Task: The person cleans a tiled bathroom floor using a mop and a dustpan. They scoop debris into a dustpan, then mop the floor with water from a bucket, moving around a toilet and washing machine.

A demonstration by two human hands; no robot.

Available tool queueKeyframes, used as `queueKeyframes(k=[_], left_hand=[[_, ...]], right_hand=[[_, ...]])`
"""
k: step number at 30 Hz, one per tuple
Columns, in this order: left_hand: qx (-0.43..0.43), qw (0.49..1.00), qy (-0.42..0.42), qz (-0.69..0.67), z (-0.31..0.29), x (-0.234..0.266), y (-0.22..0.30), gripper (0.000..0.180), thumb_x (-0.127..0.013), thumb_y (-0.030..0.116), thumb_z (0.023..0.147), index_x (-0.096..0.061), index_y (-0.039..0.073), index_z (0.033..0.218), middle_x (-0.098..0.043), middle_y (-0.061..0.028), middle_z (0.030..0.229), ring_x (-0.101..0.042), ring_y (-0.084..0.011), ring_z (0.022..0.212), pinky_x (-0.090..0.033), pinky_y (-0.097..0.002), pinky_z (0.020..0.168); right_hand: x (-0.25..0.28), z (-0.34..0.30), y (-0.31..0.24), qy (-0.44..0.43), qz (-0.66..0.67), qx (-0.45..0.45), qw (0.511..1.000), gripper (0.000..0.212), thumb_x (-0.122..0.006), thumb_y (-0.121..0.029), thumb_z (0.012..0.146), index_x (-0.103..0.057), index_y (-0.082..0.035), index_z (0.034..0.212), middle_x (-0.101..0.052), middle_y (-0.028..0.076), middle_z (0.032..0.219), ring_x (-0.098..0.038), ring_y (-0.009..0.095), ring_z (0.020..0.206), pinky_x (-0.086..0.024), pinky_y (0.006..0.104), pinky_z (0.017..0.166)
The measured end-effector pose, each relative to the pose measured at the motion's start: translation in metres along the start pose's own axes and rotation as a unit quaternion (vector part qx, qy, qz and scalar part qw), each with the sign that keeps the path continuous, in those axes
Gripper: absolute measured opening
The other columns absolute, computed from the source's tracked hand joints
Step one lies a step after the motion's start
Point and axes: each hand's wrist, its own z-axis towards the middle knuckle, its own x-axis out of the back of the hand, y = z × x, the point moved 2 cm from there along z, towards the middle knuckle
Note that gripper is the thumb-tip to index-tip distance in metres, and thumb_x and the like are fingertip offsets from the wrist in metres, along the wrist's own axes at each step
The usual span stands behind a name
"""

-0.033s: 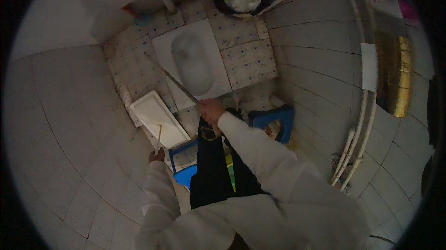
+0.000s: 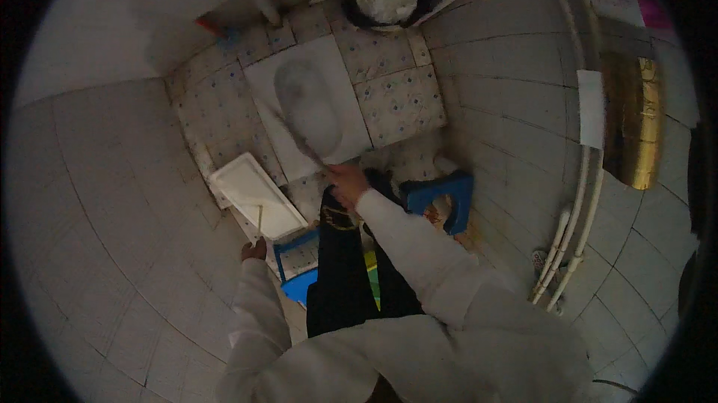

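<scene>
My right hand (image 2: 348, 184) is closed around a thin stick (image 2: 303, 146), blurred by motion, which slants away over the white squat toilet (image 2: 329, 96). I cannot make out what its far end carries. Lower on the left, my left hand (image 2: 253, 249) grips a short pale rod (image 2: 259, 220). The rod's other end meets a shallow white rectangular tray (image 2: 243, 182), which lies tilted beside the toilet. Whether the rod is fixed to the tray cannot be told.
A blue stool (image 2: 458, 205) stands by the right wall. Near my legs are a bright blue object (image 2: 301, 283) and something green (image 2: 372, 264). A black bin (image 2: 359, 10) with white paper stands at the far wall. Pipes (image 2: 572, 238) run along the right wall.
The stick in my right hand has swung slightly and looks more blurred over the toilet. My right hand sits a little lower; the left has barely moved.
</scene>
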Motion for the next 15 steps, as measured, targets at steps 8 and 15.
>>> queueKeyframes(k=[8, 15], left_hand=[[-0.371, 0.843, 0.124, -0.37, -0.01, 0.124, 0.254, 0.035, -0.046, 0.015, 0.087, -0.045, -0.001, 0.118, -0.049, -0.0132, 0.117, -0.05, -0.0252, 0.107, -0.045, -0.0348, 0.088], [-0.477, 0.77, -0.055, -0.42, -0.017, 0.169, 0.551, 0.038, -0.05, 0.001, 0.083, -0.042, 0.0, 0.12, -0.047, -0.0119, 0.118, -0.05, -0.0216, 0.105, -0.046, -0.0327, 0.087]], right_hand=[[0.213, 0.041, -0.035, 0.199, -0.393, 0.053, 0.896, 0.029, -0.046, -0.022, 0.085, -0.057, -0.001, 0.102, -0.059, 0.02, 0.092, -0.056, 0.035, 0.084, -0.046, 0.0415, 0.074], [0.272, 0.045, -0.011, 0.029, 0.041, -0.051, 0.997, 0.041, -0.052, -0.028, 0.085, -0.049, -0.005, 0.118, -0.058, 0.007, 0.083, -0.054, 0.015, 0.062, -0.043, 0.0276, 0.053]])
